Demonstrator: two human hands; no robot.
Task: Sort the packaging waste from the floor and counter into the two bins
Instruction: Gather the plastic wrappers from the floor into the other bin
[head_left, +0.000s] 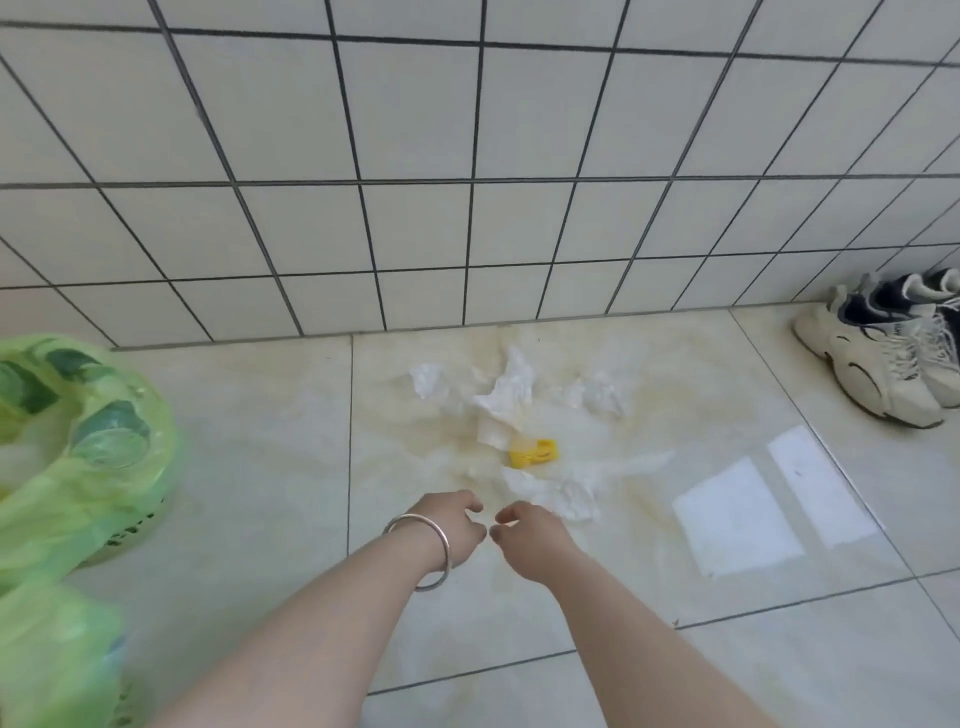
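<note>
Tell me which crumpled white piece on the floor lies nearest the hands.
The crumpled white piece just beyond the right hand, below the yellow wrapper; the others lie nearer the wall.

Glossy tiled floor (260, 467), crumpled tissues (506, 389), yellow wrapper (534, 453), sneakers (883, 353)

Two bare forearms, no sleeves in view. On the left wrist, a plain silver bangle (418, 551) — thin, round in section, smooth and unmarked, hanging loose around the arm just behind the left hand (451, 519). Nothing worn on the right wrist or the right hand (530, 538) — no ring, no watch, no glove. Short fingers, nails too small and blurred to make out.
</note>
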